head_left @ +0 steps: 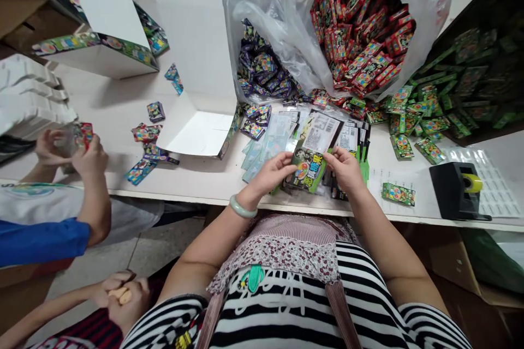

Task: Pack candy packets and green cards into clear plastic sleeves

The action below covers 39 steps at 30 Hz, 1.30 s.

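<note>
- Left hand [273, 173] and right hand [344, 168] both pinching one green printed packet [306, 169], held just above worktop [123, 103] edge.
- Stack of flat packets [327, 133] right behind.
- Red sachets in clear bag [360, 27]; tape dispenser [456, 191] to the right.

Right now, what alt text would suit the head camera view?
Both hands, left hand and right hand, hold a green printed packet over a white table. Plastic bags of red packets and purple packets sit behind.
</note>
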{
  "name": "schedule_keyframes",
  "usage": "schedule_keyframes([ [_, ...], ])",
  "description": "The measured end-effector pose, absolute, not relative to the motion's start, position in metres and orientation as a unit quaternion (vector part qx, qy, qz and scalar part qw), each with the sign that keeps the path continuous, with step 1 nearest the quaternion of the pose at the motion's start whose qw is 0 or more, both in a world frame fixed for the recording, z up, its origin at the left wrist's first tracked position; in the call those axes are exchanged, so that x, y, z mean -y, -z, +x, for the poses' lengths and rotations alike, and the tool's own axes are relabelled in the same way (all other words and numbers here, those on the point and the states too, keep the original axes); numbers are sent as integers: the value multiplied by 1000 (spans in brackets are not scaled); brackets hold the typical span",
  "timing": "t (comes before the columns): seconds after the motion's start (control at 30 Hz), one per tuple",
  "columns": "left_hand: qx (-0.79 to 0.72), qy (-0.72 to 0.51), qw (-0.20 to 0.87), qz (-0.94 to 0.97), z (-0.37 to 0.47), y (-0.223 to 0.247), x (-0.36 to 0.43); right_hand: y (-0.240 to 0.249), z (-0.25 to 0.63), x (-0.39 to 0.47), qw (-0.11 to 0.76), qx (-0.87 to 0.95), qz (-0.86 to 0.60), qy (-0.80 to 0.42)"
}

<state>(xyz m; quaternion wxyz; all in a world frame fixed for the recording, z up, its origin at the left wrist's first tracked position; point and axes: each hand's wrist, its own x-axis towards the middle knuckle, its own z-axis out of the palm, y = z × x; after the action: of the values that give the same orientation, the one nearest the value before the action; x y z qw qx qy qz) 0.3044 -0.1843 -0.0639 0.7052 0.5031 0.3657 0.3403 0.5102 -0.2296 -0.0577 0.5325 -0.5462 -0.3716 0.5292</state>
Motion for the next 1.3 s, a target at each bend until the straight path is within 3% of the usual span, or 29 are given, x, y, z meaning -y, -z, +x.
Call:
schedule_keyframes([
  [0.17, -367, -296, 779, 413, 298, 79, 207, 63, 516, 243, 497, 385, -554, -546],
  [0.37, -330, -439, 725, 415, 326, 69, 185, 68, 523, 253, 421, 434, -529, -595],
  [0.53, -275, -412, 712, 498, 334, 64, 187, 60, 530, 264, 543, 404, -570, -466],
  [0.6, -259, -394, 706, 529, 328, 65, 192, 58, 530, 271, 544, 423, -567, -451],
  [0.77, -283, -373, 600, 649, 313, 62, 197, 59, 530, 282, 474, 502, -559, -460],
  [0.9, -346, -412, 478, 694, 318, 56, 197, 50, 534, 275, 452, 583, -574, -356],
  [1.0, -361, -417, 525, 649, 326, 53, 191, 42, 536, 264, 475, 603, -560, -310],
  [1.1, -350, -409, 606, 586, 328, 50, 187, 41, 535, 256, 507, 540, -551, -385],
  [1.17, -348, -406, 609, 586, 327, 45, 187, 41, 534, 255, 515, 507, -550, -419],
  [1.3, -330, -422, 568, 625, 324, 38, 190, 34, 532, 256, 486, 572, -547, -371],
])
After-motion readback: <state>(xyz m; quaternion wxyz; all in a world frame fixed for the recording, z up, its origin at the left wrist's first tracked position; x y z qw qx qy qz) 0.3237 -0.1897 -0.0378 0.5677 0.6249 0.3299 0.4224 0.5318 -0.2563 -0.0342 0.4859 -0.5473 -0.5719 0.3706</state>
